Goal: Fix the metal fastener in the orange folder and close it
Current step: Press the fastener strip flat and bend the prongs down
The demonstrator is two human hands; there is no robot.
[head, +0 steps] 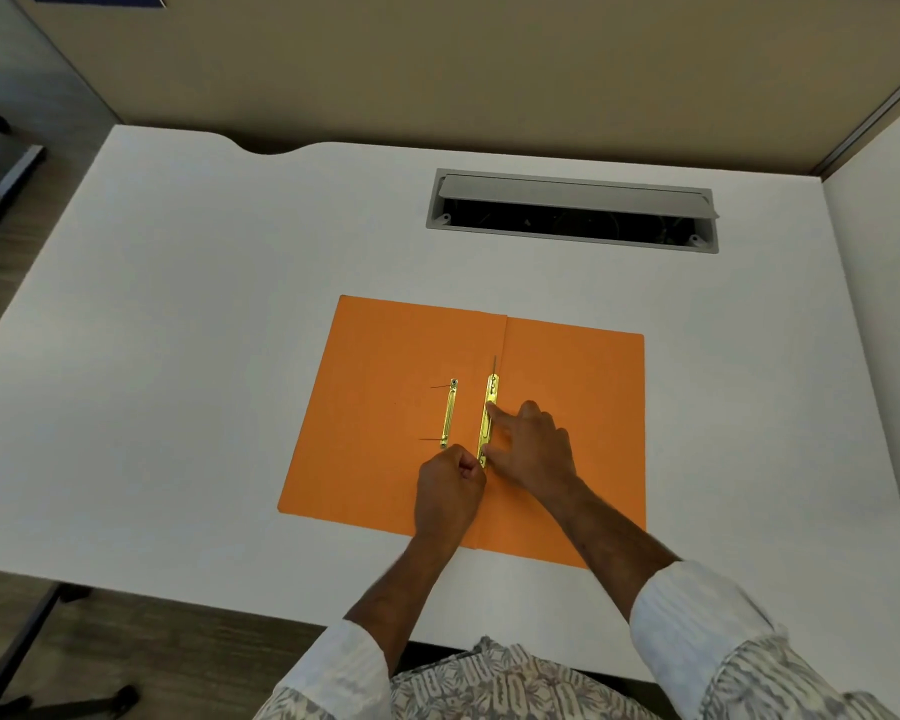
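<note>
- The folder (411, 407) is laid open on the desk (178, 304), near its front edge.
- One fastener bar (489, 420) is seated along the fold; a second strip (448, 414) lies just left of it.
- The fixing step seems to be in hand; next, the prongs probably must be locked, then the cover closed.
- The right hand (533, 449) is spread, fingertips pressed on the bar.
- The left hand (448, 493) is curled at the bar's near end; whether something is pinched cannot be told.

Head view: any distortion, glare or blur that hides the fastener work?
Head view: wide-angle bowing bends the desk edges; lighting is even and soft, shadows faint; the brass fastener bar glints slightly but reads clearly; the orange folder and both hands, left and right, are sharp, with no motion blur.
</note>
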